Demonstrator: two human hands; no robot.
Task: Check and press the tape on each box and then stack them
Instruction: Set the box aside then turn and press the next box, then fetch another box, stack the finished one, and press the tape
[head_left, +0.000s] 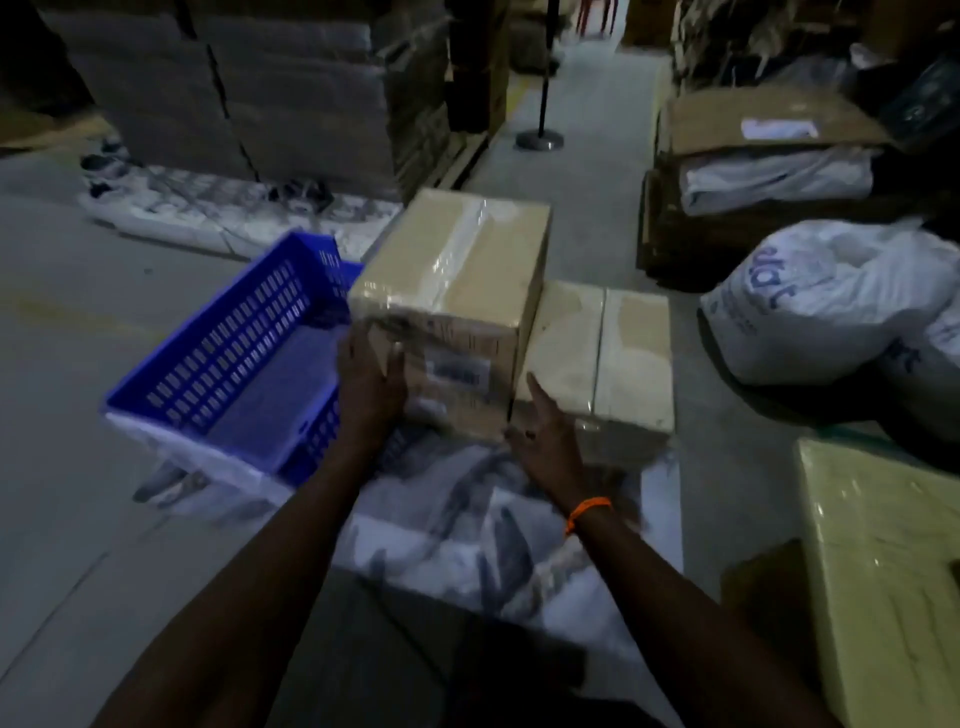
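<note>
Flanking tall box (457, 270): crate (234, 364), lower box (602, 353).

A blue slotted crate (228, 358) sits on crumpled plastic sheeting (467, 530). Beyond the crate rise stacks of flattened cardboard (249, 88). Well to the crate's right lie white printed sacks (831, 301), an open carton (753, 124) and a yellow wrapped block (883, 571).

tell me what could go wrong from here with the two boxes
1. Both hands look flat on the taller box: the left hand on its near face, the right hand by its lower right corner. With no curled grip, it may slip if lifted.
2. It and the lower box appear to sit on crumpled plastic sheeting, so a stack could slide.
3. The blue crate sits close beside the taller box and could get knocked.
</note>
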